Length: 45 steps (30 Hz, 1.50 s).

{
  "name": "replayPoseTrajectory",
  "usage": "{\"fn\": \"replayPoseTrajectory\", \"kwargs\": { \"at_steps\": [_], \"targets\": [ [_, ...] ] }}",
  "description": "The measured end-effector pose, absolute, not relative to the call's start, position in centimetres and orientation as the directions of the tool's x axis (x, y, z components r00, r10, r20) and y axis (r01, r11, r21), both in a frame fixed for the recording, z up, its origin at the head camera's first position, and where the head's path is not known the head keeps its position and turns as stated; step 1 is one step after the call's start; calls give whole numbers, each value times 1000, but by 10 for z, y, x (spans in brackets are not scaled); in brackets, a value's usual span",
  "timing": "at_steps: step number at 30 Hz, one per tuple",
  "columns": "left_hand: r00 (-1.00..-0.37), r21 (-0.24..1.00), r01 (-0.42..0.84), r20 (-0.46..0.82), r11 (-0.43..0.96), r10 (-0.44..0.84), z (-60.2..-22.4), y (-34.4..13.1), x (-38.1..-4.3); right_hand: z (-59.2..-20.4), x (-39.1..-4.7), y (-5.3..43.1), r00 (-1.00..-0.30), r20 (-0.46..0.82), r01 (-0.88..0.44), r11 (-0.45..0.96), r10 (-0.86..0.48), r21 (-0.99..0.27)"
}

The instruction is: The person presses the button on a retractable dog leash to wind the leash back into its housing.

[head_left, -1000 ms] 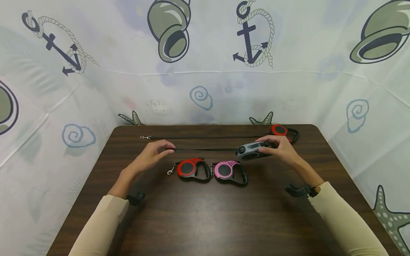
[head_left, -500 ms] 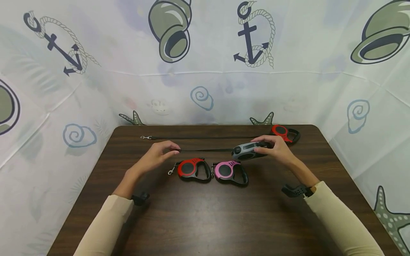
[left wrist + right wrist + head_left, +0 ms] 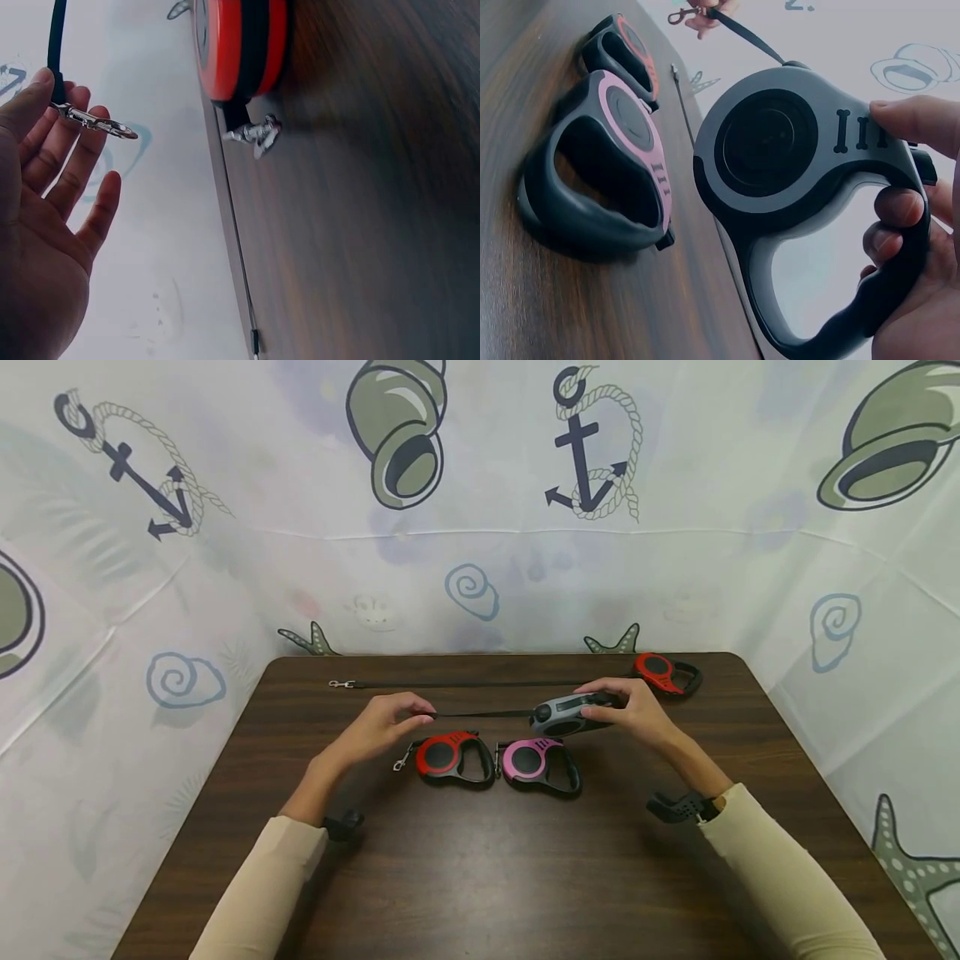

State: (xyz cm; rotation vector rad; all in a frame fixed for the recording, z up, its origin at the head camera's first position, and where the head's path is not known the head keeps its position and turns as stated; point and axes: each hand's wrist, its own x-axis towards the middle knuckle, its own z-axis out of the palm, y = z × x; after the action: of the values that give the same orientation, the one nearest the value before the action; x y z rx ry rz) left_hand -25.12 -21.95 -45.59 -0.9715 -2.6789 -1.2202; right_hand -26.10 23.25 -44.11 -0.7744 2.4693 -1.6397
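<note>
Brown wooden table (image 3: 480, 877), gray-and-black plastic leash case (image 3: 769, 142) held above it.
The right hand (image 3: 637, 710) curls its fingers round the case's handle (image 3: 859, 311); the fingers of the left hand (image 3: 378, 727) pinch the flat black strap (image 3: 56, 34) beside its silver metal clip (image 3: 95, 121). A straight strap, fed slowly, should twist less.

Your forearms (image 3: 311, 785) are slanting inward. Left hand (image 3: 378, 725) is pinching at the thumb (image 3: 28, 101), other fingers (image 3: 103, 210) fanning loosely; right hand (image 3: 634, 707) is gripping, fingers curling, thumb extending.
</note>
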Motion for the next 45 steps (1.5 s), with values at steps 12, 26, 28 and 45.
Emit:
{"fn": "replayPoseTrajectory", "kwargs": {
  "at_steps": [12,26,28,45],
  "targets": [
    [-812,698,528,249,483,528,-458,-208,-252,-440,-262,219,-860,214,-355,242,-463,-903],
    [-799,718,524,230,458,555,-457,-192,-253,-446,-262,206,-857,204,-341,225,-473,-913],
    [-796,723,524,229,450,560,-457,-189,-254,-446,-262,204,-858,205,-342,225,-471,-912],
    [-764,719,562,263,408,589,-464,-164,-257,-446,-257,187,-867,160,-290,218,-472,-932]
  ]
}}
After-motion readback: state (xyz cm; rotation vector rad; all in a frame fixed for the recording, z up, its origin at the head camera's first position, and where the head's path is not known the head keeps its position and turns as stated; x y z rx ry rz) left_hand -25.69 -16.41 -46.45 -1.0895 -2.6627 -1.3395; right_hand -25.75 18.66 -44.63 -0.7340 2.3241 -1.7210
